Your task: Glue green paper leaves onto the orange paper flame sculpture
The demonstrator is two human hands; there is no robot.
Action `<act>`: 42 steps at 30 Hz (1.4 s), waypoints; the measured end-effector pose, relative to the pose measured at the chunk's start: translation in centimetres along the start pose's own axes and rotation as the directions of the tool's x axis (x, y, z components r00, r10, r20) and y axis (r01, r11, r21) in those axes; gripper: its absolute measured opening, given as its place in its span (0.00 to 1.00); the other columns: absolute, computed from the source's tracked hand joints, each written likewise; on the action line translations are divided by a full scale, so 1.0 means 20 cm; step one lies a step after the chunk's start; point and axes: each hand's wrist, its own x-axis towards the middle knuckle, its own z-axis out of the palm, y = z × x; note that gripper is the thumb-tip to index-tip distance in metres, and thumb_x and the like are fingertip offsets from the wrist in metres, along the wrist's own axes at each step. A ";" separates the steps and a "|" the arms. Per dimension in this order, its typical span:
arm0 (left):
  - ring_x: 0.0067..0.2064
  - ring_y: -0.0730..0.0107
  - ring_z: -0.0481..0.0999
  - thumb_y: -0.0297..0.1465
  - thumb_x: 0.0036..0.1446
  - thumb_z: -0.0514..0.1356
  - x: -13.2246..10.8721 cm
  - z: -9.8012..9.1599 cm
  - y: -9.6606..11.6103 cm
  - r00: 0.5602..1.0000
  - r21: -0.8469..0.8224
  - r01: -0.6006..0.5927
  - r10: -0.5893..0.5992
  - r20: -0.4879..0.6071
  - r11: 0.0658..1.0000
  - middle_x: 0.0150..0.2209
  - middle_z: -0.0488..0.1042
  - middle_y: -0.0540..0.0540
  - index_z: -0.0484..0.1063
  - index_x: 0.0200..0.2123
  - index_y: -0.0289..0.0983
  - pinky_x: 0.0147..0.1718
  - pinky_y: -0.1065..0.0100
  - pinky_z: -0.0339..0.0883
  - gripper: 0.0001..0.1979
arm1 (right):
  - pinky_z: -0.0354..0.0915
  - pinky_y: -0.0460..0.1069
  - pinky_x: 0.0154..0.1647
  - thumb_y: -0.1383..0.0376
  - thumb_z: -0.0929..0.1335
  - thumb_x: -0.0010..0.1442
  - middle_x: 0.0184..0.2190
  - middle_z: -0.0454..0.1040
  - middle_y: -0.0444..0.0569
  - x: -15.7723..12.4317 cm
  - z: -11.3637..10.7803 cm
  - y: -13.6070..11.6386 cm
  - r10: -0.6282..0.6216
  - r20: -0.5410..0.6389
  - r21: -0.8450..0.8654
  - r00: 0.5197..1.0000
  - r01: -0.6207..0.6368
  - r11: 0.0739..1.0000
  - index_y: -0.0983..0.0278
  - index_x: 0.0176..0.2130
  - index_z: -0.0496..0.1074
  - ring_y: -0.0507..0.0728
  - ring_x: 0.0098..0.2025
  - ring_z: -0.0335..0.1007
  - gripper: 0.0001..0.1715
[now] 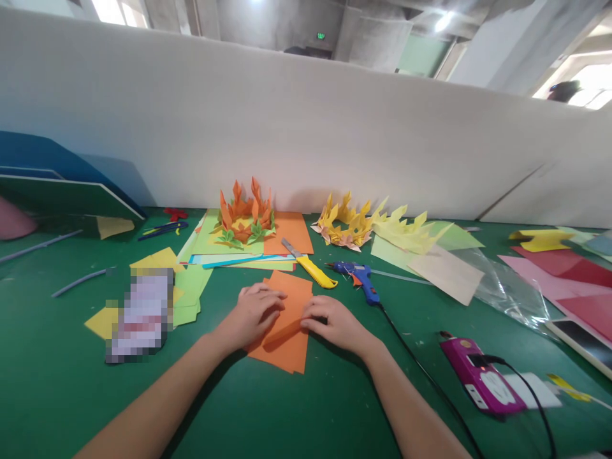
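Observation:
Several sheets of orange paper (pixel 292 290) lie overlapped on the green table, the upper one curled or folded across its middle. My left hand (pixel 255 313) grips the left side of that sheet with curled fingers; its thumb is partly hidden. On the opposite side, my right hand (pixel 335 322) pinches the paper's right edge between thumb and fingers. A yellow utility knife (pixel 313 268), blade showing, lies just beyond the sheets. Right of it rests a blue glue gun (pixel 359 275) with a black cord.
Behind stand an orange paper crown (pixel 246 217) with green leaves, a yellow crown (pixel 345 223) and a pale yellow pointed strip (pixel 411 231). Scissors (pixel 165 229) and a pixelated object (pixel 143 312) lie left. A magenta power strip (pixel 480 376) sits right. A white partition (pixel 296 127) borders the table (pixel 310 421).

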 end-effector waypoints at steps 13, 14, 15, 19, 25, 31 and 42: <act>0.51 0.63 0.65 0.34 0.63 0.39 0.01 -0.06 -0.02 0.987 -0.143 0.141 -0.128 0.099 0.980 0.46 0.74 0.49 0.70 0.42 0.44 0.52 0.52 0.51 0.20 | 0.51 0.44 0.25 0.68 0.72 0.51 0.20 0.65 0.39 0.05 0.08 0.01 0.267 -0.107 -0.001 0.958 -0.268 0.963 0.64 0.26 0.71 0.49 0.24 0.59 0.05; 0.51 0.63 0.65 0.35 0.64 0.38 0.01 -0.07 -0.02 0.986 -0.149 0.147 -0.133 0.100 0.978 0.46 0.74 0.49 0.70 0.42 0.44 0.52 0.52 0.51 0.20 | 0.51 0.44 0.25 0.68 0.72 0.51 0.20 0.65 0.39 0.05 0.08 0.01 0.272 -0.118 -0.005 0.955 -0.274 0.962 0.64 0.26 0.71 0.49 0.24 0.59 0.05; 0.51 0.63 0.65 0.36 0.64 0.39 0.01 -0.07 -0.02 0.985 -0.152 0.153 -0.138 0.107 0.976 0.45 0.74 0.49 0.70 0.40 0.43 0.52 0.52 0.50 0.20 | 0.51 0.44 0.24 0.67 0.72 0.51 0.21 0.66 0.39 0.05 0.09 0.01 0.279 -0.129 -0.010 0.951 -0.283 0.959 0.64 0.26 0.71 0.49 0.24 0.59 0.05; 0.53 0.60 0.63 0.41 0.60 0.48 0.02 -0.07 -0.02 0.979 -0.143 0.161 -0.140 0.146 0.977 0.47 0.75 0.49 0.70 0.36 0.42 0.53 0.49 0.48 0.14 | 0.51 0.44 0.24 0.65 0.72 0.51 0.21 0.67 0.40 0.07 0.10 0.01 0.314 -0.160 -0.037 0.936 -0.324 0.945 0.64 0.26 0.71 0.49 0.23 0.60 0.06; 0.53 0.57 0.64 0.35 0.51 0.60 0.01 -0.06 -0.01 0.984 -0.112 0.136 -0.120 0.135 0.984 0.51 0.74 0.49 0.70 0.36 0.43 0.52 0.48 0.50 0.08 | 0.51 0.44 0.23 0.63 0.72 0.51 0.20 0.66 0.40 0.08 0.11 0.02 0.323 -0.190 -0.079 0.927 -0.343 0.936 0.63 0.24 0.69 0.50 0.23 0.61 0.09; 0.55 0.55 0.61 0.33 0.51 0.60 0.01 -0.04 -0.04 0.987 -0.068 0.087 -0.077 0.143 0.994 0.54 0.71 0.52 0.74 0.39 0.48 0.53 0.47 0.48 0.10 | 0.51 0.44 0.23 0.61 0.72 0.51 0.19 0.66 0.39 0.09 0.11 0.02 0.328 -0.219 -0.094 0.919 -0.354 0.930 0.63 0.23 0.68 0.50 0.22 0.61 0.12; 0.58 0.54 0.60 0.36 0.51 0.59 0.00 -0.04 -0.06 0.990 -0.033 0.029 -0.024 0.139 0.999 0.54 0.70 0.51 0.75 0.42 0.49 0.56 0.48 0.47 0.14 | 0.52 0.45 0.23 0.59 0.72 0.51 0.19 0.68 0.40 0.10 0.12 0.01 0.369 -0.250 -0.071 0.895 -0.397 0.915 0.62 0.23 0.68 0.51 0.23 0.63 0.13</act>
